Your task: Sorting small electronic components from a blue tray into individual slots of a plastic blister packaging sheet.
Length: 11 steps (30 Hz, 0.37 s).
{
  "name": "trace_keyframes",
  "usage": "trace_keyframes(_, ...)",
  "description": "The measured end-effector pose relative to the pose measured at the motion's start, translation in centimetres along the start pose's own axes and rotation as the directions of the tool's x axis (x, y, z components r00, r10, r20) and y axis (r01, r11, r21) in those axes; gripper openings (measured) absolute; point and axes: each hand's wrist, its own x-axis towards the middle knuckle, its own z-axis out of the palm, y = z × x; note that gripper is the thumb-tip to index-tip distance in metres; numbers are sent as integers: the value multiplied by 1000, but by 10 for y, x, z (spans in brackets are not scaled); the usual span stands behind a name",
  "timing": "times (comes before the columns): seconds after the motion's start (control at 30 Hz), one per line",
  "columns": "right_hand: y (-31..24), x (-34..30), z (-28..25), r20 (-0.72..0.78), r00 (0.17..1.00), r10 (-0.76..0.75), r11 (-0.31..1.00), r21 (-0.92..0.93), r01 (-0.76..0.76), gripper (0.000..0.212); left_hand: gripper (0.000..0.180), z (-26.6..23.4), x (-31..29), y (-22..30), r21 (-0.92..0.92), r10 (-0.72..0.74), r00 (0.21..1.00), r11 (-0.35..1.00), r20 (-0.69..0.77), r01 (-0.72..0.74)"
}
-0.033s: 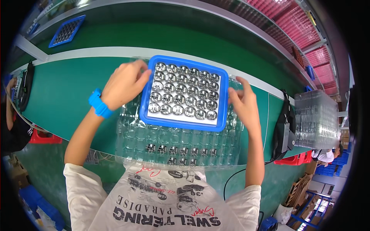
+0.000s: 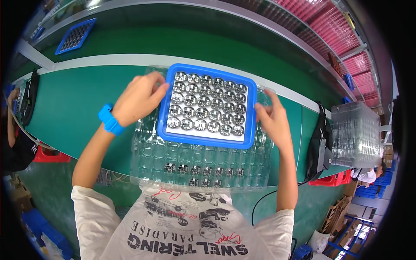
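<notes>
A shallow blue tray [image 2: 203,141] rests on a clear plastic blister tray [image 2: 169,151]. Rows of small round silver parts with dark patches [image 2: 202,101] fill it, lying on a white sheet. My left hand [image 2: 141,97], with a blue band at the wrist, holds the tray's left rim, thumb against the edge and fingers curled. On the opposite side my right hand [image 2: 275,121] has its thumb at the right rim, its other fingers bent beside it. Nearer my body, several small dark parts [image 2: 208,171] sit in the blister tray's pockets.
The green table [image 2: 78,104] runs left and right. Another filled blue tray [image 2: 76,36] lies on the far shelf at left. To the right are a black bag [image 2: 320,147] and a tall stack of clear trays [image 2: 355,134]. People work at both far sides.
Very little differs. My right thumb has come slightly closer against the tray's right rim, and my left wrist has shifted a touch to the left.
</notes>
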Motion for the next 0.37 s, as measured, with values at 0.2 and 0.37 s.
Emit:
trace_keyframes(0.2, 31, -14, 7, 158, 985, -69, 975, 218, 34, 67, 25, 4, -11, -9, -365, -89, 960, 912, 266, 186)
trace_keyframes(0.37, 27, 9, 5, 225, 974, -15, 913, 401, -79, 79, 25, 4, 9, -15, -356, -54, 972, 925, 230, 135)
